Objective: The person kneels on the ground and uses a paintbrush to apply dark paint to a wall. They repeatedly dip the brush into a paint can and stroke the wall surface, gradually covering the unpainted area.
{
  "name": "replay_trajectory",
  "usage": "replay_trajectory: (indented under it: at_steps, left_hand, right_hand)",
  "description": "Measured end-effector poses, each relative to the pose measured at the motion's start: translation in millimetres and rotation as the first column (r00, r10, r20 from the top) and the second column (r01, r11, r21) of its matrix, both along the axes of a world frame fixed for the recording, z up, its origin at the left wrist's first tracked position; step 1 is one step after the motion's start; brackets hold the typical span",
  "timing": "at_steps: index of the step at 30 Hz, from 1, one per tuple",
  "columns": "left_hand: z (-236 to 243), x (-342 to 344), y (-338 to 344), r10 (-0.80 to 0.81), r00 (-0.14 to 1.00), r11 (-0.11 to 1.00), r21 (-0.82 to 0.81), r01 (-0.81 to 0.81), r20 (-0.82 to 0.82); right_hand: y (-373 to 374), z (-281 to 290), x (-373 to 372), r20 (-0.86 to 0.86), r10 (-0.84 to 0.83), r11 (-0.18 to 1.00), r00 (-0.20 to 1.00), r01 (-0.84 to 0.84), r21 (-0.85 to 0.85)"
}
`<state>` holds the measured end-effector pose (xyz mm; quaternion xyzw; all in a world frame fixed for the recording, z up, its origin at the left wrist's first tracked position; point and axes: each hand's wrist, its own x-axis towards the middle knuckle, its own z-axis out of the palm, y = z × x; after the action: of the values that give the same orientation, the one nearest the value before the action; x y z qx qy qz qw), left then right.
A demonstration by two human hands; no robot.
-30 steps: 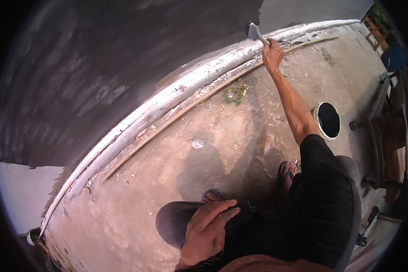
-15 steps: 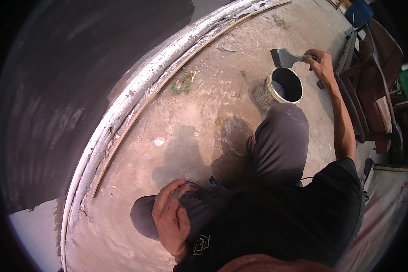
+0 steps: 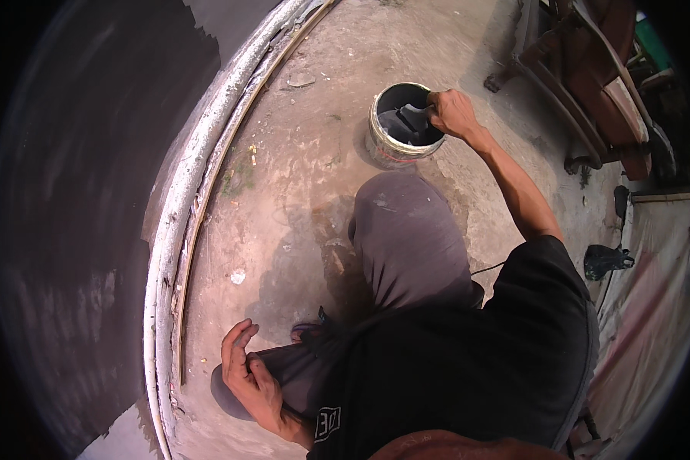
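My right hand (image 3: 454,113) grips the handle of a wide paintbrush (image 3: 412,116), held down inside a paint bucket (image 3: 395,156). Dark grey paint coats the bucket's inside, and the brush's bristle end is hard to tell from it. The bucket stands on the ground just beyond my bent right knee (image 3: 406,222). Over by my left knee, my left hand (image 3: 251,381) is raised with its fingers loosely curled and apart, holding nothing. A wall (image 3: 84,192) on the left is largely covered in dark grey paint.
A whitish pipe-like ledge (image 3: 178,207) and a thin wooden strip (image 3: 199,230) run along the wall's foot. Brown wooden furniture (image 3: 583,92) stands at the far right. A black plastic bag (image 3: 607,261) lies beside a pale sheet (image 3: 644,307) on the right.
My right hand has lowered the paintbrush from above the bucket's rim into it. My view has turned, so the bucket and wall appear shifted. My left hand stays raised and empty.
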<state>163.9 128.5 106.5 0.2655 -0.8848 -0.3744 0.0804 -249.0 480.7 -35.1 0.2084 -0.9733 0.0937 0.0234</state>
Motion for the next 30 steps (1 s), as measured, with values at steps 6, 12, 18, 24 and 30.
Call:
replay_trajectory:
  at_steps: [6,12,18,24,30]
  left_hand:
    - [-9,-5,-6,-0.061,0.998,0.998,-0.016,0.061,-0.022]
    - [-7,-6,-7,-0.067,0.998,0.998,0.001,0.067,-0.015]
    - [-5,-9,-5,-0.022,1.000,0.999,0.044,0.021,0.021]
    - [-13,-11,-5,-0.102,0.989,0.992,-0.086,0.093,-0.103]
    - [-2,-5,-5,-0.011,0.998,1.000,0.006,0.011,-0.067]
  right_hand:
    - [2,-43,-12,-0.065,0.123,0.990,0.990,-0.126,-0.055]
    - [-4,-15,1,-0.024,0.087,0.996,0.996,-0.087,0.015]
    - [19,-5,12,-0.232,0.192,0.981,0.954,-0.195,0.008]
    - [26,-10,21,-0.304,0.100,0.995,0.947,-0.098,0.023]
    - [-3,28,34,-0.018,-0.113,0.975,0.993,0.107,-0.197]
